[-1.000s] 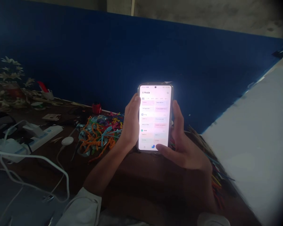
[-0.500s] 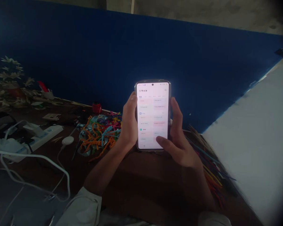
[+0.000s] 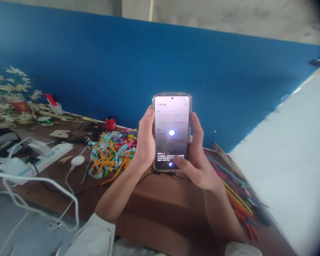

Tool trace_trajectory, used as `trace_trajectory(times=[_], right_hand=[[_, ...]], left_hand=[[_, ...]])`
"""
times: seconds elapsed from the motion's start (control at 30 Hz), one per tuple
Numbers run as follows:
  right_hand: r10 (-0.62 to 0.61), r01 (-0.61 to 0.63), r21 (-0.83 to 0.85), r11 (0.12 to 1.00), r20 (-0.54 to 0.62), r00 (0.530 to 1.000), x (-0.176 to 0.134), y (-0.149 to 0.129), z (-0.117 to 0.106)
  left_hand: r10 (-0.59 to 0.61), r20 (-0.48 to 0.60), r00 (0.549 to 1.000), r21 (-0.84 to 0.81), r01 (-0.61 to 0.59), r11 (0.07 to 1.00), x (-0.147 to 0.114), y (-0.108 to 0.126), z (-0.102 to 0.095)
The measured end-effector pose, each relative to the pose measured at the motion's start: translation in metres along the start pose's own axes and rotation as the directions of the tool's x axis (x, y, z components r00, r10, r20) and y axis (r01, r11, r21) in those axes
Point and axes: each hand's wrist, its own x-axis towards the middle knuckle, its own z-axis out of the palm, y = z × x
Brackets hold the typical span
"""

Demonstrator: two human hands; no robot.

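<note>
A smartphone (image 3: pixel 171 121) in a clear case stands upright between my hands, its screen facing me. The screen shows a darkened page with a glowing white spot and lines of text low down. My left hand (image 3: pixel 146 138) grips its left edge, the thumb along the side and the other fingers hidden behind. At the right edge, my right hand (image 3: pixel 202 161) supports the phone with its fingers, while its thumb lies over the lower part of the screen.
Tangled colourful pipe cleaners (image 3: pixel 113 153) lie left of the phone; straight ones (image 3: pixel 237 199) lie at right. A white power strip (image 3: pixel 53 158) with cables, a red object (image 3: pixel 110 123) and white flowers (image 3: pixel 13 83) are on the brown table (image 3: pixel 160 209). A blue partition (image 3: pixel 109 64) stands behind.
The phone's screen has changed from a bright list to a darkened page with a glowing spot and text. My right thumb has shifted slightly left. The surroundings look brighter.
</note>
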Motion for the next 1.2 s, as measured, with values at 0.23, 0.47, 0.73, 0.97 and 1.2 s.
trace_trajectory(times=[0.23, 0.47, 0.73, 0.97, 1.2], right_hand=[[-0.017, 0.015, 0.047, 0.999, 0.044, 0.999, -0.001, 0.002, 0.003], [-0.012, 0.007, 0.061, 0.998, 0.075, 0.997, -0.002, 0.002, 0.004], [-0.018, 0.006, 0.159, 0.987, 0.076, 0.997, -0.002, 0.007, 0.014], [-0.019, 0.008, 0.215, 0.977, 0.047, 0.999, -0.002, 0.009, 0.019], [-0.008, -0.007, 0.206, 0.979, 0.072, 0.997, -0.001, 0.011, 0.015]], left_hand=[[-0.007, 0.026, 1.0, -0.037, 0.008, 0.999, 0.002, 0.003, -0.003], [-0.028, 0.045, 0.999, -0.001, 0.028, 1.0, 0.003, 0.005, -0.006], [-0.023, 0.115, 0.993, 0.025, 0.02, 0.999, 0.009, 0.008, -0.018], [-0.039, 0.109, 0.993, -0.016, 0.041, 0.999, 0.008, 0.006, -0.017], [-0.063, 0.092, 0.994, -0.006, 0.064, 0.998, 0.008, 0.006, -0.016]])
